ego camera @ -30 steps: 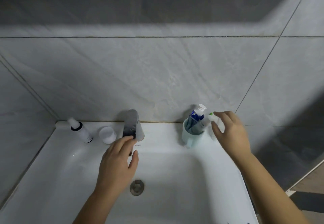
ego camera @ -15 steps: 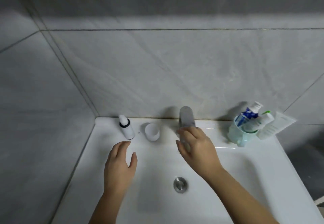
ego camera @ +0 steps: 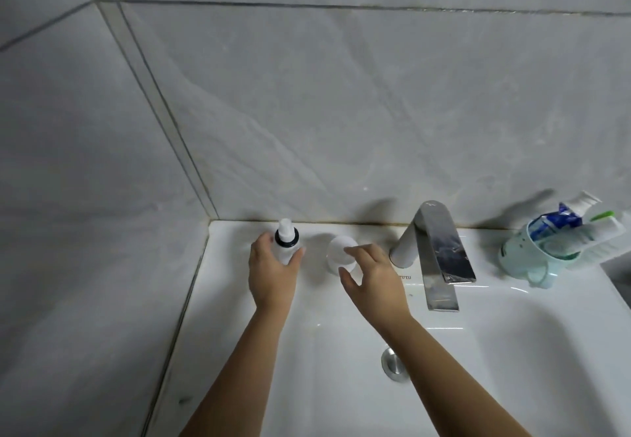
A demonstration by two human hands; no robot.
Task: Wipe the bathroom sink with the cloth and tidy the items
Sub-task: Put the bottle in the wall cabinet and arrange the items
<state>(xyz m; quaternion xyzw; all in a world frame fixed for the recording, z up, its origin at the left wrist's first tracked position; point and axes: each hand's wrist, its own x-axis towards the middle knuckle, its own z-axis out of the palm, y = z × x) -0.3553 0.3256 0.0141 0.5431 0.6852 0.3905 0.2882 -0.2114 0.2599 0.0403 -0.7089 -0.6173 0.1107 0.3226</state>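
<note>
The left hand (ego camera: 273, 274) is wrapped around the small white bottle (ego camera: 286, 241) on the back ledge of the sink (ego camera: 512, 351). The right hand (ego camera: 370, 276) is spread open, fingers over the white cap (ego camera: 338, 250), beside the faucet (ego camera: 435, 248). A mint cup (ego camera: 526, 259) stands far right.

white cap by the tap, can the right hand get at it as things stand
Probably yes. The right hand hovers open just over the white cap, nothing between them. The left hand is busy at the bottle, clear of the way.
</note>
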